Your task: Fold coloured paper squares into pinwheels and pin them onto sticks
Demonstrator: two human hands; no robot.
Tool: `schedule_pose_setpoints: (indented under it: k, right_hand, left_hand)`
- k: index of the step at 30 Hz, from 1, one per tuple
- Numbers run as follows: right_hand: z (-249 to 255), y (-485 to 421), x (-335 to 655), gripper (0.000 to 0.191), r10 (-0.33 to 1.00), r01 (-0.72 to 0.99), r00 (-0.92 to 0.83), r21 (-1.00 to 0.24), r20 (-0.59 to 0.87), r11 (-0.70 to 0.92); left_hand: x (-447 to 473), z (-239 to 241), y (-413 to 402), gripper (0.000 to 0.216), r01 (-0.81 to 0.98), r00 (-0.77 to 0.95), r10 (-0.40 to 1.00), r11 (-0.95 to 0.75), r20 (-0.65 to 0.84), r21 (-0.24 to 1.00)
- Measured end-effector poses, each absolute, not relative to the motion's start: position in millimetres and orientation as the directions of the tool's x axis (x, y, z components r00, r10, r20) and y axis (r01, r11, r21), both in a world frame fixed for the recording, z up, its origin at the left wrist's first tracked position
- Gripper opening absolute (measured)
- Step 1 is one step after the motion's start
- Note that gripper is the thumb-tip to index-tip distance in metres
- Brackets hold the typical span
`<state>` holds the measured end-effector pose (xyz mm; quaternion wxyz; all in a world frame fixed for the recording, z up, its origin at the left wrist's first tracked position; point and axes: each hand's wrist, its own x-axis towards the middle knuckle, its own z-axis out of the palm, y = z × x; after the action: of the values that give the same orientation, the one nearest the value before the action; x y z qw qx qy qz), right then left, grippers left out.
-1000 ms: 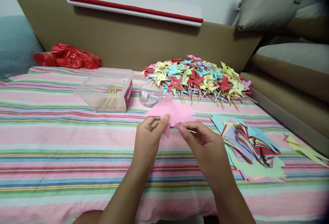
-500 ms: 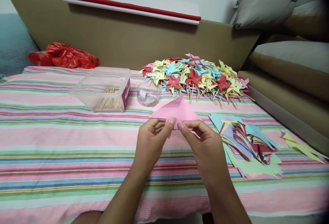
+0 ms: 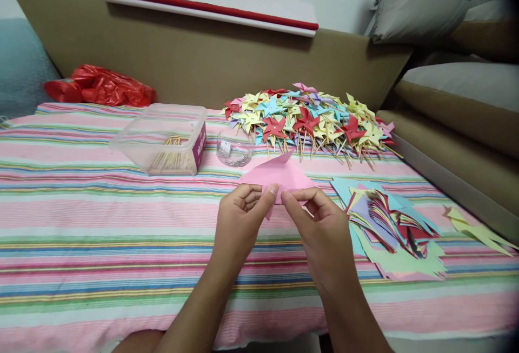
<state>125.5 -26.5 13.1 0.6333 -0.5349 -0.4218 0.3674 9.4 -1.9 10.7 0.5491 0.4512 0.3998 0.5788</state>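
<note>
A pink sheet of paper (image 3: pixel 279 173), partly folded and cut, is held up between both hands above the striped cloth. My left hand (image 3: pixel 244 210) pinches its near left part, thumb on top and fingers curled beneath. On the near right part, my right hand (image 3: pixel 320 212) presses with thumb and index finger, the other fingers bent in. The thumbs lie close together at the paper's middle. Some fingertips are hidden under the paper. Beyond it stands a clear round tub (image 3: pixel 234 150) with small metal bits at its bottom.
A plastic box (image 3: pixel 162 131) of thin wooden sticks stands to the left. Finished paper pinwheels (image 3: pixel 308 120) lie heaped at the back. Cut colored papers (image 3: pixel 389 228) are stacked on the right, near a yellow paper piece (image 3: pixel 478 231). Cushions (image 3: pixel 462 93) border the right side.
Both hands keep their hold on the pink paper. Its upper flap has shifted slightly to the right; little else differs.
</note>
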Motion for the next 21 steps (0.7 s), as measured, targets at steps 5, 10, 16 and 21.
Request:
schedule_pose_setpoints:
  k: [5, 10, 16, 21]
  right_hand:
    - [11.3, -25.6, 123.5, 0.02, 0.903, -0.005, 0.404, -0.987, 0.148, 0.163]
    - [11.3, -25.6, 121.0, 0.021, 0.904, -0.022, 0.404, -0.987, 0.136, 0.159]
    - [11.6, -26.5, 119.2, 0.023, 0.901, -0.026, 0.413, -0.987, 0.132, 0.157]
    - [13.3, -27.3, 116.9, 0.024, 0.894, -0.018, 0.428, -0.988, 0.134, 0.157]
  left_hand:
    - [9.3, 10.8, -2.7, 0.032, -0.284, 0.009, 0.998, -0.063, 0.069, 0.957]
    - [8.6, 10.7, -3.3, 0.03, -0.273, 0.011, 0.998, -0.052, 0.058, 0.961]
    - [9.0, 11.4, -2.4, 0.03, -0.283, 0.001, 0.998, -0.058, 0.061, 0.957]
    - [8.9, 11.8, -3.0, 0.032, -0.286, -0.001, 0.998, -0.054, 0.056, 0.957]
